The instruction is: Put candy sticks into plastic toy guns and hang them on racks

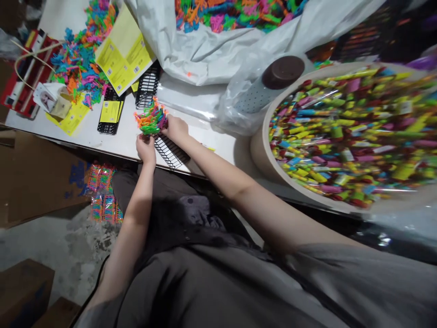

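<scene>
A bunch of small bright plastic figures (pixel 150 120), in orange, green, pink and blue, is held just over the near edge of the table. My left hand (pixel 146 148) pinches it from below, fingers closed at its lower edge. From the right, my right hand (pixel 176 130) closes on its side. The exact shape of the figures is too small to make out. Under and beside my hands lies a black strip with a row of slots and loops (pixel 170 153), partly covered by the right hand and forearm.
Yellow printed card sheets (pixel 125 57) and a black strip with a yellow label (pixel 110 112) lie left of my hands. Behind them is a pile of loose figures (pixel 80 68). A bagged bottle (pixel 261 86) and a large tub of colourful wrapped pieces (pixel 261 150) stand right.
</scene>
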Available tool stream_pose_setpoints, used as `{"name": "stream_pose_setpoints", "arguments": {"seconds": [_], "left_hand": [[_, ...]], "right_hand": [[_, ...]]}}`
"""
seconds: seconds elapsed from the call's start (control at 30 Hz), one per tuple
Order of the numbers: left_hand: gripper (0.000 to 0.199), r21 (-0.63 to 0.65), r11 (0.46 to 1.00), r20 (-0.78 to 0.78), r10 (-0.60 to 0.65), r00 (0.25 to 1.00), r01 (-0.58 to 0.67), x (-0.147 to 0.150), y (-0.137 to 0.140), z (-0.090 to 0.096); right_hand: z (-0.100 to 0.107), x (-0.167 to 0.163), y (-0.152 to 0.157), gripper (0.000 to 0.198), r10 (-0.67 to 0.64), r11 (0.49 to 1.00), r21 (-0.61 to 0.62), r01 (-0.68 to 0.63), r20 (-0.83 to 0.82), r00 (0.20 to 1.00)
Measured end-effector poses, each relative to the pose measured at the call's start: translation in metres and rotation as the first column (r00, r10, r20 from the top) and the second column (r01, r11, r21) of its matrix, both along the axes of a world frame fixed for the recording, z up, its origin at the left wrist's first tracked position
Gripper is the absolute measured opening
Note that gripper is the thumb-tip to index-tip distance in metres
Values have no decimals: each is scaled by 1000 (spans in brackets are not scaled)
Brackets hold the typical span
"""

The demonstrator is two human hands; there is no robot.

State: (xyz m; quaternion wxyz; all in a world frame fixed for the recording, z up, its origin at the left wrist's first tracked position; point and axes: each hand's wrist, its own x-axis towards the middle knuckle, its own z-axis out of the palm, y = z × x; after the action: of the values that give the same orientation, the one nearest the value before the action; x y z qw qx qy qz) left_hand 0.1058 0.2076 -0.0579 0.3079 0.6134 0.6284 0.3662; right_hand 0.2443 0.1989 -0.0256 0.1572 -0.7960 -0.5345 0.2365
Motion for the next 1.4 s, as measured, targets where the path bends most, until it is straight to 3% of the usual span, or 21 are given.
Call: {"name": "stream_pose_setpoints", "arguments": {"seconds": [0.17,0.43,0.7,0.9,1.13,1.4], "left_hand": [[14,-22,1000,-55,-2,998,1,2,0,7],[17,-54,996,-24,75,997,-76,9,-4,9],[18,48,981,91,182,979,-187,17,-8,-3],[18,25,972,99,231,968,-235,19,-4,-3],[22,-1,987,50,163,985,-163,11,-1,2],[25,-17,999,-35,40,999,-41,8,9,4]], "right_hand": [[4,4,4,29,13,1000,9,-12,-8,1000],[-13,1,0,30,-15,987,158,22,-41,999],[-25,-2,3,18,-47,965,240,108,-246,968],[-39,-7,0,15,-92,935,299,192,-318,944],[-51,-5,-2,18,-80,930,334,155,-228,970],[-56,-7,3,30,-121,949,268,167,-182,976]]}}
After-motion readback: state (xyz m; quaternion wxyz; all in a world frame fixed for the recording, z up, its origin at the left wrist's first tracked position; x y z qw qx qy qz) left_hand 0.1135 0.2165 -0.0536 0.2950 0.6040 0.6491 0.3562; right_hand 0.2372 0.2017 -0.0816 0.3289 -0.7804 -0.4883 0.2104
